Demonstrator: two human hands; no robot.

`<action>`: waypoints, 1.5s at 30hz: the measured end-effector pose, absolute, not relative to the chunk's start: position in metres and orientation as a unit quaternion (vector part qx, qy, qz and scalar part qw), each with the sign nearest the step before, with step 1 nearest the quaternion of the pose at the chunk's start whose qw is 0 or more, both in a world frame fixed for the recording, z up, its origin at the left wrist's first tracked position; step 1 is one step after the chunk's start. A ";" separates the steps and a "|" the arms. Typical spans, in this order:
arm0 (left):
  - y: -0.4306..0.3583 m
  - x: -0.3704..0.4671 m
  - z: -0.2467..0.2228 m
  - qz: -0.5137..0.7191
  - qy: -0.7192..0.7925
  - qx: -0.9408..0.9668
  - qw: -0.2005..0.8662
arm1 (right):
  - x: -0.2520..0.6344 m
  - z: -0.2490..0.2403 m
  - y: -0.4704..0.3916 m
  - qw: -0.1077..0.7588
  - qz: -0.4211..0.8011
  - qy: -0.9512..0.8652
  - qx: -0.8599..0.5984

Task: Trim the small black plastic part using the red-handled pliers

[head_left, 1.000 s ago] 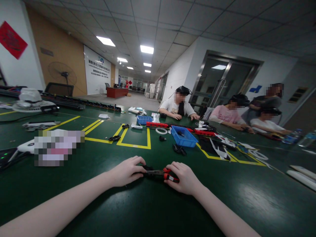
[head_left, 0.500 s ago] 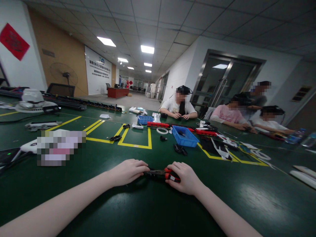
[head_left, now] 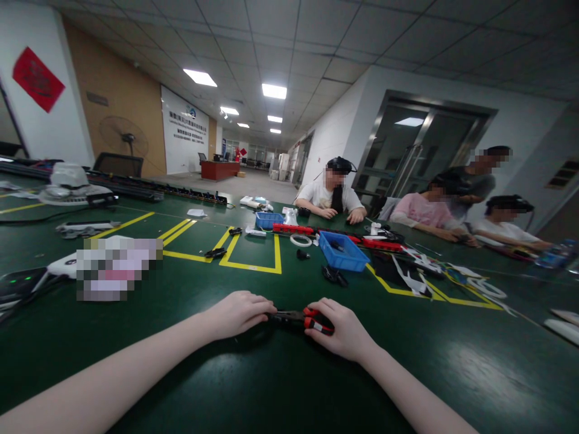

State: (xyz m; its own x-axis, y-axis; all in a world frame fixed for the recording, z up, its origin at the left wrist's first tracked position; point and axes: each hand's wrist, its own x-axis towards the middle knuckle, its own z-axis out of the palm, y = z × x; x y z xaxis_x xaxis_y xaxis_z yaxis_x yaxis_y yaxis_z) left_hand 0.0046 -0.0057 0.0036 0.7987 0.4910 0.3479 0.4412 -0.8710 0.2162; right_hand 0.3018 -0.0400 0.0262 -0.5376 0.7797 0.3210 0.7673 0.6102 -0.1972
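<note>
My right hand (head_left: 340, 328) is wrapped round the red and black handles of a pair of pliers (head_left: 294, 315), whose jaws point left. My left hand (head_left: 239, 314) is closed, its thumb and fingertips pinched together at the tip of the jaws. Something small and dark seems to be between those fingertips, mostly hidden, and I cannot make out what it is. Both hands are low over the green table (head_left: 280, 380), close together in front of me.
Beyond my hands are a blue bin (head_left: 344, 251), a dark coiled cable (head_left: 335, 276), a smaller blue bin (head_left: 270, 219) and red strips (head_left: 294, 229). White devices and a blurred pinkish item lie left. Several co-workers (head_left: 335, 193) sit or stand across the table.
The whole view has shifted slightly, so things appear a little further right. My hands and the pliers keep nearly the same pose. The co-worker opposite has moved their hands apart.
</note>
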 end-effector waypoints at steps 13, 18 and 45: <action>-0.006 0.004 0.004 0.204 0.239 0.948 0.041 | 0.298 0.027 -0.040 0.187 0.085 -0.856 -0.474; -0.006 0.003 0.004 0.198 0.244 0.949 0.035 | 0.298 0.029 -0.040 0.161 0.050 -0.868 -0.466; -0.005 0.004 0.003 0.222 0.267 0.931 0.110 | 0.304 0.024 -0.034 0.201 0.014 -0.880 -0.430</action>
State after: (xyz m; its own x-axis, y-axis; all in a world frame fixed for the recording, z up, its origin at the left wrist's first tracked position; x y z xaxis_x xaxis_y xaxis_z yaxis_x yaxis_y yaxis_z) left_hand 0.0040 -0.0046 0.0027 0.7589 0.5460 0.3548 0.4480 -0.8333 0.3240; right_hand 0.3043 -0.0343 0.0242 -0.5502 0.7617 0.3421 0.7506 0.6307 -0.1970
